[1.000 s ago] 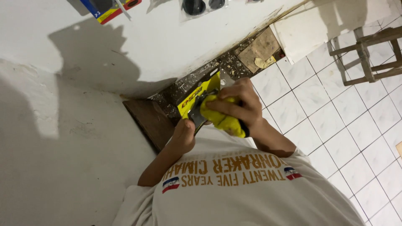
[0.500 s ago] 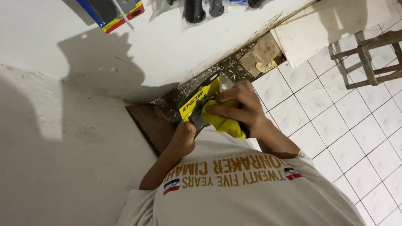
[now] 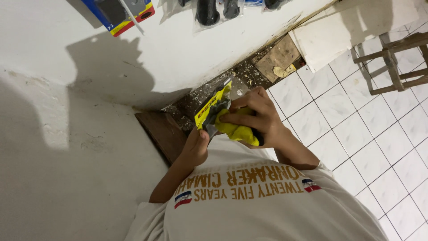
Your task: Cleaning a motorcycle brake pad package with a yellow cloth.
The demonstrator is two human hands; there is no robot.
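Yellow packet (image 3: pixel 213 107) with a clear plastic part sits between my hands at chest height, above the tiled floor (image 3: pixel 356 129); my right hand (image 3: pixel 254 118) grips its yellow contents, my left hand (image 3: pixel 196 145) pinches its lower edge

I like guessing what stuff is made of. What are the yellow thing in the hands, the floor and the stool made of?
The yellow cloth looks like soft fabric: it bunches and folds under the right hand. The yellow packet, pinched by the left hand, seems glossy card with clear plastic. The floor looks like shiny white ceramic tile, with grid lines. The stool appears bare, unpainted wood.
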